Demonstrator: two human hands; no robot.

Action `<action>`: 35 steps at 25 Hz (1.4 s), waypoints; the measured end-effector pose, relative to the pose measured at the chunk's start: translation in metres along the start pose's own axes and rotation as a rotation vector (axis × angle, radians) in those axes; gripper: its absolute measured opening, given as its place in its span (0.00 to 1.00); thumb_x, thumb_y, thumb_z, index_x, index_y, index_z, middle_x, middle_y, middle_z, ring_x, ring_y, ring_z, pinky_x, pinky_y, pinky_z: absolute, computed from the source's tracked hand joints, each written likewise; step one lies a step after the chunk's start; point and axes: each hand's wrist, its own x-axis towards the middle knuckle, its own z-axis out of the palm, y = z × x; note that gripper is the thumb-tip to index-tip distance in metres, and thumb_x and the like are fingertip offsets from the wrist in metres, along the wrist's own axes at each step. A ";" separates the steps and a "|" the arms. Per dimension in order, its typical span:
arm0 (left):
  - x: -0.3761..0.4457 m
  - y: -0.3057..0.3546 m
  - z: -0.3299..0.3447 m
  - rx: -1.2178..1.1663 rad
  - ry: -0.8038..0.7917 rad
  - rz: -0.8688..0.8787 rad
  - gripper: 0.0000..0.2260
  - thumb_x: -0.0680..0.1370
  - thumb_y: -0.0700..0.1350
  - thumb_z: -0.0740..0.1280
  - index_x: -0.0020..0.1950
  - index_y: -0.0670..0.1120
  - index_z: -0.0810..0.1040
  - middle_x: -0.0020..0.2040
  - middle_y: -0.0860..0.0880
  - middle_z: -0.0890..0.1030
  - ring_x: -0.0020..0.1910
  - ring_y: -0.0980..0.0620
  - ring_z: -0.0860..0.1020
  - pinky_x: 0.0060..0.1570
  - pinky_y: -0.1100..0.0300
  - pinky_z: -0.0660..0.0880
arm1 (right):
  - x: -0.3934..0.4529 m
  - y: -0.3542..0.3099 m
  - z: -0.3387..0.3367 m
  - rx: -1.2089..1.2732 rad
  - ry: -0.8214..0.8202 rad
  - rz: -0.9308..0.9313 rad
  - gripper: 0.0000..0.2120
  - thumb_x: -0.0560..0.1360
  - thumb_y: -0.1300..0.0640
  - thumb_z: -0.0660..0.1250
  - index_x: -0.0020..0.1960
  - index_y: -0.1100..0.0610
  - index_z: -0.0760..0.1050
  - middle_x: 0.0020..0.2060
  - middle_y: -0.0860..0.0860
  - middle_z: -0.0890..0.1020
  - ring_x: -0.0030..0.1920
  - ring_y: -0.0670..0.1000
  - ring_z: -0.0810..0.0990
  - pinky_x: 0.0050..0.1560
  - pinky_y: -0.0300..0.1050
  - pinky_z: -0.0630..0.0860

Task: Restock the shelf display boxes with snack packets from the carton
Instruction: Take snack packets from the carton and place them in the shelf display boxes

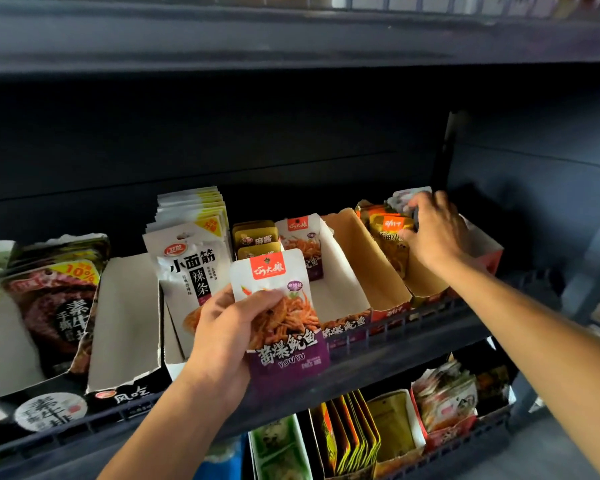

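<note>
Now both hands are busy at the shelf.
Left hand grips a squid packet; right hand, at 2 o'clock, pinches packets which could topple if jostled.

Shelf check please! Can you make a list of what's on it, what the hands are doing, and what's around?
Surface: dark shelf, wire front rail.
Job's things: squid packet held before its nearly empty white box; orange packets in the far box.
Clutter: white spicy-strip packets, dark packets.
Hands: left hand grips the squid packet; right hand fingers curl on the orange packets.
Cables: nothing seen.
Surroundings: lower shelf boxes; carton not in view.
</note>
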 end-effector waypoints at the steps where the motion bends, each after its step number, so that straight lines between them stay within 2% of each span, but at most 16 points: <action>1: 0.002 0.000 -0.001 0.014 -0.013 0.014 0.13 0.72 0.35 0.71 0.56 0.41 0.80 0.47 0.41 0.86 0.41 0.44 0.86 0.36 0.52 0.82 | -0.003 -0.002 -0.001 0.009 -0.005 0.017 0.22 0.73 0.56 0.74 0.64 0.56 0.70 0.63 0.58 0.72 0.63 0.61 0.73 0.57 0.54 0.73; 4: 0.006 -0.001 -0.003 0.027 -0.034 0.074 0.13 0.72 0.36 0.72 0.56 0.41 0.81 0.48 0.42 0.86 0.44 0.45 0.86 0.37 0.54 0.81 | -0.020 -0.014 -0.018 0.122 0.062 0.000 0.16 0.76 0.56 0.71 0.61 0.56 0.72 0.60 0.56 0.74 0.60 0.59 0.75 0.52 0.50 0.74; 6: 0.008 -0.004 -0.002 0.034 -0.030 0.141 0.13 0.71 0.37 0.72 0.56 0.41 0.82 0.49 0.42 0.86 0.45 0.46 0.85 0.38 0.55 0.81 | -0.042 -0.037 -0.041 0.392 0.033 -0.062 0.11 0.78 0.53 0.68 0.58 0.55 0.74 0.54 0.49 0.78 0.48 0.49 0.78 0.41 0.40 0.74; 9: 0.009 -0.011 0.003 0.076 -0.047 0.236 0.12 0.70 0.40 0.72 0.53 0.41 0.83 0.49 0.42 0.86 0.47 0.46 0.85 0.43 0.54 0.81 | -0.075 -0.083 -0.077 0.841 -0.468 -0.261 0.13 0.77 0.51 0.69 0.60 0.50 0.74 0.50 0.44 0.82 0.40 0.48 0.81 0.38 0.48 0.79; 11: 0.006 -0.011 0.009 0.112 -0.083 0.295 0.12 0.70 0.42 0.72 0.53 0.42 0.83 0.49 0.44 0.86 0.47 0.48 0.84 0.48 0.54 0.81 | -0.082 -0.101 -0.088 0.929 -0.689 -0.335 0.15 0.77 0.57 0.70 0.63 0.49 0.76 0.52 0.45 0.84 0.42 0.47 0.83 0.36 0.42 0.78; 13: 0.004 -0.004 0.008 0.223 -0.087 0.385 0.12 0.73 0.46 0.70 0.55 0.45 0.81 0.48 0.47 0.86 0.46 0.53 0.84 0.43 0.61 0.81 | -0.074 -0.107 -0.088 0.937 -0.656 -0.302 0.12 0.76 0.62 0.71 0.56 0.49 0.80 0.46 0.44 0.86 0.40 0.42 0.82 0.35 0.34 0.75; 15: 0.009 0.003 -0.002 0.456 -0.059 0.519 0.11 0.78 0.47 0.68 0.60 0.47 0.79 0.51 0.52 0.84 0.48 0.57 0.83 0.40 0.67 0.79 | -0.057 -0.103 -0.083 0.944 -0.516 -0.164 0.11 0.75 0.63 0.71 0.52 0.48 0.80 0.41 0.44 0.86 0.38 0.39 0.82 0.34 0.32 0.73; 17: 0.019 0.006 -0.019 0.862 -0.002 0.710 0.10 0.80 0.45 0.67 0.61 0.50 0.78 0.57 0.54 0.80 0.53 0.56 0.81 0.46 0.64 0.80 | -0.035 -0.090 -0.075 0.937 -0.358 -0.032 0.11 0.76 0.63 0.70 0.56 0.51 0.79 0.44 0.48 0.85 0.38 0.44 0.81 0.34 0.38 0.72; 19: 0.028 0.002 -0.029 1.232 -0.053 0.879 0.13 0.79 0.48 0.65 0.63 0.48 0.79 0.63 0.52 0.74 0.60 0.52 0.76 0.54 0.58 0.78 | -0.015 -0.079 -0.067 0.959 -0.299 0.054 0.12 0.77 0.64 0.69 0.59 0.53 0.77 0.47 0.54 0.84 0.40 0.49 0.80 0.35 0.41 0.73; 22: 0.032 -0.008 -0.028 1.518 -0.186 0.764 0.19 0.81 0.56 0.60 0.70 0.54 0.72 0.74 0.50 0.64 0.69 0.48 0.67 0.67 0.48 0.71 | 0.003 -0.079 -0.052 0.936 -0.398 0.051 0.13 0.76 0.65 0.70 0.60 0.57 0.76 0.45 0.56 0.83 0.39 0.50 0.80 0.36 0.41 0.75; 25: 0.034 -0.020 -0.028 1.851 -0.255 0.592 0.26 0.81 0.64 0.54 0.78 0.65 0.51 0.81 0.52 0.44 0.79 0.47 0.48 0.76 0.41 0.50 | 0.011 -0.092 -0.033 0.886 -0.419 0.042 0.13 0.77 0.64 0.69 0.61 0.58 0.75 0.48 0.58 0.83 0.36 0.48 0.80 0.35 0.41 0.77; 27: 0.035 -0.025 -0.030 1.930 -0.302 0.580 0.27 0.81 0.65 0.52 0.78 0.67 0.43 0.80 0.53 0.36 0.79 0.49 0.40 0.77 0.42 0.42 | 0.012 -0.102 -0.020 0.822 -0.448 0.046 0.18 0.77 0.64 0.69 0.66 0.59 0.74 0.51 0.58 0.82 0.38 0.48 0.79 0.36 0.41 0.77; 29: 0.034 -0.029 -0.029 1.917 -0.340 0.596 0.27 0.81 0.65 0.51 0.77 0.68 0.42 0.80 0.54 0.34 0.79 0.50 0.37 0.77 0.43 0.41 | 0.010 -0.108 -0.009 0.663 -0.479 0.025 0.22 0.76 0.64 0.71 0.68 0.60 0.73 0.56 0.56 0.80 0.46 0.50 0.80 0.42 0.42 0.76; 31: 0.034 -0.027 -0.032 1.898 -0.316 0.621 0.27 0.81 0.66 0.52 0.77 0.68 0.44 0.80 0.56 0.35 0.79 0.51 0.37 0.76 0.44 0.40 | 0.008 -0.115 0.000 0.399 -0.427 -0.106 0.20 0.73 0.61 0.73 0.65 0.59 0.76 0.59 0.54 0.77 0.57 0.54 0.78 0.50 0.45 0.74; 33: 0.033 -0.024 -0.032 1.894 -0.299 0.652 0.28 0.80 0.66 0.53 0.77 0.68 0.44 0.80 0.57 0.37 0.79 0.53 0.38 0.74 0.48 0.38 | 0.005 -0.117 0.008 0.214 -0.302 -0.247 0.16 0.73 0.58 0.74 0.59 0.56 0.79 0.57 0.53 0.75 0.56 0.54 0.77 0.46 0.43 0.69; 35: 0.032 -0.024 -0.032 1.918 -0.308 0.642 0.29 0.80 0.66 0.53 0.78 0.68 0.43 0.80 0.57 0.38 0.79 0.54 0.38 0.71 0.51 0.36 | 0.000 -0.115 0.013 0.168 -0.194 -0.254 0.15 0.73 0.58 0.74 0.58 0.54 0.76 0.57 0.52 0.72 0.52 0.53 0.76 0.42 0.42 0.65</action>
